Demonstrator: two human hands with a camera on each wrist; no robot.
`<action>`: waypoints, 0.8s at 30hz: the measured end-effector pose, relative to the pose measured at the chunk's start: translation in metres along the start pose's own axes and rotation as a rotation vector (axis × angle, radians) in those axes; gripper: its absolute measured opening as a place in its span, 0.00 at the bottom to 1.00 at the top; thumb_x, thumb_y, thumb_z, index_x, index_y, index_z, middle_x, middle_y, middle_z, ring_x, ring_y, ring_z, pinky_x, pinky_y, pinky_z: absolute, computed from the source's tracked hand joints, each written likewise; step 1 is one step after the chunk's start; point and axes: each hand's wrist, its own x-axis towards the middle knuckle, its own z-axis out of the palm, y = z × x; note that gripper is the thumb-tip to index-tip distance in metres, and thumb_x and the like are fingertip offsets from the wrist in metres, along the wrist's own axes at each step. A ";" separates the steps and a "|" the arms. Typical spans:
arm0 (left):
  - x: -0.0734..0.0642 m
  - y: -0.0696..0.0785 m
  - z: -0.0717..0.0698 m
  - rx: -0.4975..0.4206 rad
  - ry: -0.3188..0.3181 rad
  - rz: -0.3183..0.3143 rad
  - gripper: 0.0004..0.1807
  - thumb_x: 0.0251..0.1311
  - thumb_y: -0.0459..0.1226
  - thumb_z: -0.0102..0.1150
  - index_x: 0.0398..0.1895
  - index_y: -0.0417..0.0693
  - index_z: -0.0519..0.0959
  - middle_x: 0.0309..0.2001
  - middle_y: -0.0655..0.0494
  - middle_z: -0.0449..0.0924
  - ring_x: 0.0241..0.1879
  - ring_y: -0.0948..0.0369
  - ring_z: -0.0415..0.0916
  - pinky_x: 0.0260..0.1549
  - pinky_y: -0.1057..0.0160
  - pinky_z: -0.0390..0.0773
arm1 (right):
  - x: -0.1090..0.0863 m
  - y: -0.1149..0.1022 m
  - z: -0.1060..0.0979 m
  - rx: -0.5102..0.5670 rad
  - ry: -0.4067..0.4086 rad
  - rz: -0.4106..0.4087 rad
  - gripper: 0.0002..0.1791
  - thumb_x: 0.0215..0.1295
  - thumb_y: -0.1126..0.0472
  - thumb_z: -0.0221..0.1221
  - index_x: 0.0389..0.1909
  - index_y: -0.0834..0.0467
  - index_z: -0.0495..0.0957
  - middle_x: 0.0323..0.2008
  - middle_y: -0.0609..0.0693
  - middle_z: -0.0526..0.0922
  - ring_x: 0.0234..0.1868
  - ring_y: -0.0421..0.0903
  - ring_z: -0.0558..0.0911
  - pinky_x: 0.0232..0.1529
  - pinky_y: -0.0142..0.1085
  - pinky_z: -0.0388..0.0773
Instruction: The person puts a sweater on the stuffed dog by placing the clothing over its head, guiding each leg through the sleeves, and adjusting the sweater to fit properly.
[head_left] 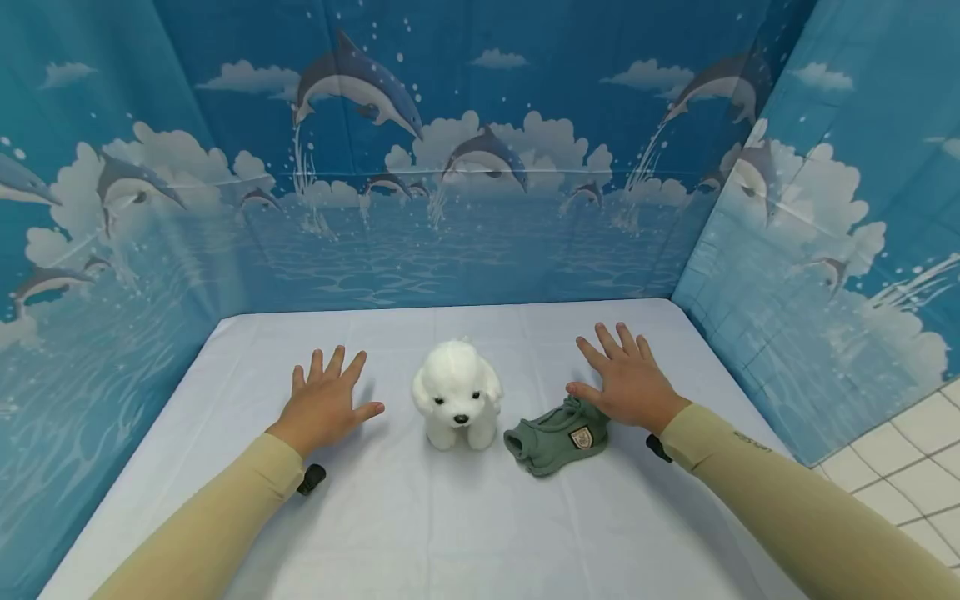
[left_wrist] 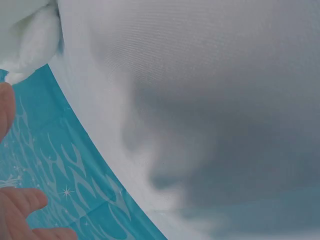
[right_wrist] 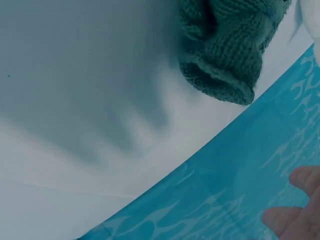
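Note:
A white plush dog point(head_left: 456, 392) stands upright on the white-covered table, facing me, between my two hands. To its right lies a small green knitted sweater point(head_left: 558, 437) with a badge on it; one ribbed opening of the sweater point(right_wrist: 220, 75) shows in the right wrist view. My left hand point(head_left: 322, 404) hovers over the table left of the dog, fingers spread, holding nothing. Over the far right end of the sweater is my right hand point(head_left: 626, 383), its fingers also spread and its thumb overlapping the garment in the head view. Part of the plush dog point(left_wrist: 37, 40) appears in the left wrist view.
A white cloth point(head_left: 495, 533) covers the table. Blue curtains with dolphins point(head_left: 465, 242) hang behind it and along both sides. White tiles point(head_left: 892, 467) show at the lower right. A dark wrist camera point(head_left: 311, 479) sits under the left sleeve.

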 end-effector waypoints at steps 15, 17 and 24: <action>-0.010 0.001 0.004 0.010 0.018 0.048 0.53 0.67 0.64 0.63 0.85 0.49 0.55 0.83 0.32 0.47 0.81 0.26 0.38 0.74 0.21 0.42 | -0.004 0.012 -0.001 0.132 -0.277 -0.136 0.34 0.81 0.49 0.56 0.82 0.52 0.61 0.83 0.66 0.52 0.80 0.72 0.59 0.73 0.65 0.65; -0.013 0.003 0.006 0.020 0.006 0.065 0.53 0.66 0.64 0.64 0.85 0.48 0.55 0.83 0.32 0.49 0.81 0.26 0.41 0.74 0.22 0.45 | -0.004 0.013 -0.001 0.134 -0.325 -0.131 0.33 0.81 0.49 0.56 0.82 0.50 0.62 0.83 0.65 0.52 0.79 0.70 0.62 0.72 0.64 0.68; -0.035 0.017 0.008 0.061 -0.087 0.127 0.50 0.67 0.63 0.64 0.83 0.47 0.60 0.80 0.36 0.60 0.80 0.32 0.54 0.76 0.30 0.56 | -0.005 0.012 0.000 0.161 -0.416 -0.129 0.32 0.78 0.51 0.61 0.79 0.48 0.68 0.81 0.64 0.60 0.78 0.70 0.64 0.72 0.64 0.68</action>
